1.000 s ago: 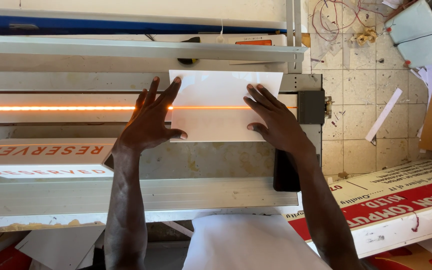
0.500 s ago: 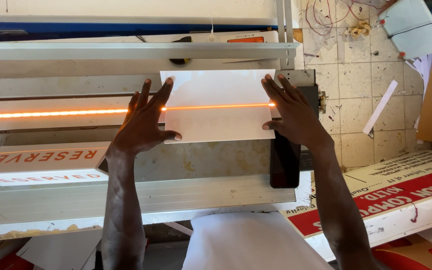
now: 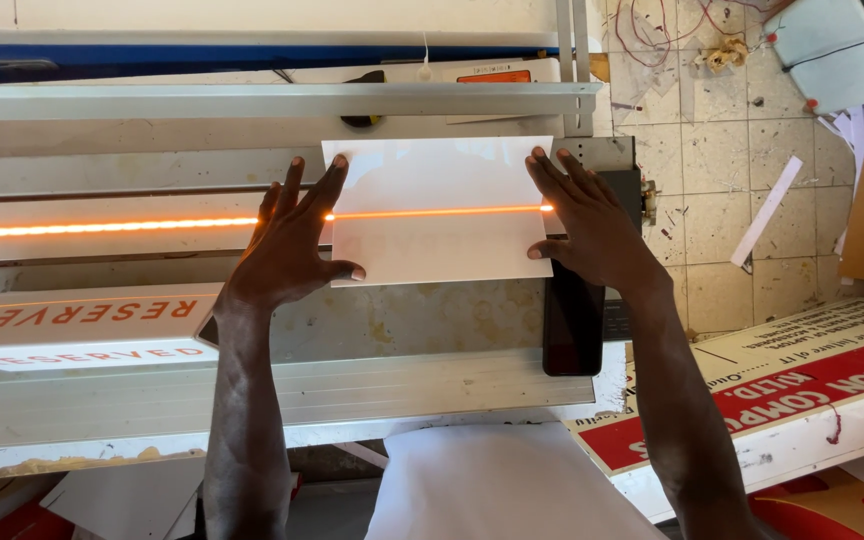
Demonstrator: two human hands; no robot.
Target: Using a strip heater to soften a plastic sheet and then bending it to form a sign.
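White sheet [image 3: 439,210], a glossy rectangle that looks like thin plastic or acrylic, lies flat on the bed of a long heating machine [image 3: 252,320], with a glowing orange line [image 3: 102,228] running across the bed and under the sheet's middle. The left hand [image 3: 292,245] rests open on the sheet's left edge, fingers spread over the glowing strip and thumb pressed on the lower left corner. The right hand [image 3: 587,220] lies open along the right edge, fingers flat on top and thumb hooked at the lower right corner. Neither hand grips; both press down and steady the sheet from its sides.

The sheet appears light and stiff, holding a flat plane with crisp corners, and its shiny face would likely be slippery under dry fingers. Along the heated line it may soften, so the cooler outer edges, where the hands now sit, look the safest places to take hold.

A dark phone [image 3: 573,315] lies just below the right hand, against the machine's right end. A folded white sign [image 3: 72,325] with red letters sits on the machine to the left, near the left forearm. Beyond the right end, a tiled floor [image 3: 712,200] carries scraps, wires and a red-and-white board [image 3: 782,400].
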